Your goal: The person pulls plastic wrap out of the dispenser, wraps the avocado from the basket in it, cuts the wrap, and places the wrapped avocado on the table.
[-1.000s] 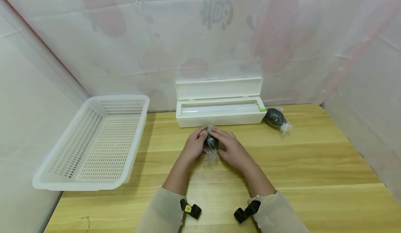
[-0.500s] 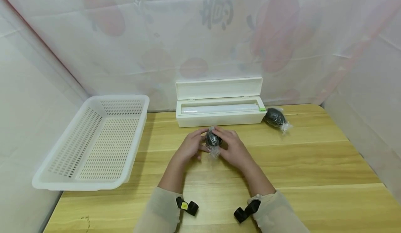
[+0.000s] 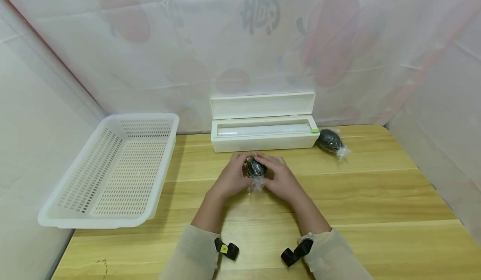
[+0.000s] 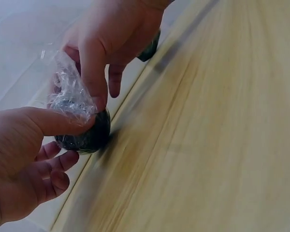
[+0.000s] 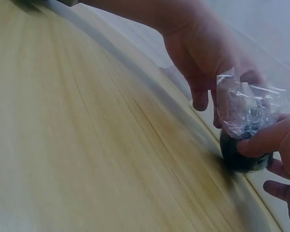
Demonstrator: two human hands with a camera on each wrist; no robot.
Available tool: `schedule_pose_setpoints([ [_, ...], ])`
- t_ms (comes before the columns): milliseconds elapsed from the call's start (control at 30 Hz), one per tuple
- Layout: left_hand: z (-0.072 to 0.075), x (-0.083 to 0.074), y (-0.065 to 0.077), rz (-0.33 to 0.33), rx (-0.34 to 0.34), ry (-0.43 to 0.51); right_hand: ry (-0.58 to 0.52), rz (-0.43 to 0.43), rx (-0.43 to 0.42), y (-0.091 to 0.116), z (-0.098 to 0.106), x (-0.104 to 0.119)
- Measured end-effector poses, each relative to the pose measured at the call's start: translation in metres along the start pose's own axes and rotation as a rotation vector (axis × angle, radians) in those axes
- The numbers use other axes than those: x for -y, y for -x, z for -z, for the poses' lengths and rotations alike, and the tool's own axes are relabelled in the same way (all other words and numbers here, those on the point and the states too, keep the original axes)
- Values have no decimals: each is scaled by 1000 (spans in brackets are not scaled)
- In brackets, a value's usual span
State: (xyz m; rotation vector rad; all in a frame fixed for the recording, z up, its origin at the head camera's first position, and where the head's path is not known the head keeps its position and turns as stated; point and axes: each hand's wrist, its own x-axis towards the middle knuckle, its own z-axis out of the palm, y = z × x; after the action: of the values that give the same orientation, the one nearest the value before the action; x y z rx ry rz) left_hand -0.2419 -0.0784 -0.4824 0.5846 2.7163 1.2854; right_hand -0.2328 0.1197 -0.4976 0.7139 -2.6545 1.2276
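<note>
A dark green, egg-shaped avocado (image 3: 256,168) wrapped in cling film is held between both hands, just in front of the white box. My left hand (image 3: 230,176) grips its left side, the thumb lying over the film in the left wrist view. On the other side my right hand (image 3: 279,177) grips it, with its thumb pressed on the film in the right wrist view. Loose, crinkled film (image 5: 249,108) gathers at the end facing me. A second wrapped avocado (image 3: 330,141) lies on the table at the right end of the box.
The white box (image 3: 263,144) stands with its lid raised at the table's back edge, a roll of cling film (image 3: 263,130) inside. A white perforated basket (image 3: 94,222) sits at the left. The wooden table (image 3: 375,196) stretches to the right, with fabric walls around it.
The left hand loosened and spread its fingers, then closed in on the avocado again. The avocado shifted slightly right and turned a little. The right hand stayed nearly in place.
</note>
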Motion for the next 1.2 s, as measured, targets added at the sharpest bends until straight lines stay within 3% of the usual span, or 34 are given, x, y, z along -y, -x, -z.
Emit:
schedule_pose_setpoints([
  [267, 0, -3, 2, 5, -3, -24, 39, 0, -14, -1, 0, 4],
  [533, -4, -1, 1, 71, -44, 32, 70, 23, -17, 0, -3, 6],
  [933, -6, 2, -2, 34, -62, 110, -61, -13, 51, 0, 3, 0],
  [1200, -6, 6, -3, 0, -38, 174, -183, -56, 36, -1, 3, 1],
])
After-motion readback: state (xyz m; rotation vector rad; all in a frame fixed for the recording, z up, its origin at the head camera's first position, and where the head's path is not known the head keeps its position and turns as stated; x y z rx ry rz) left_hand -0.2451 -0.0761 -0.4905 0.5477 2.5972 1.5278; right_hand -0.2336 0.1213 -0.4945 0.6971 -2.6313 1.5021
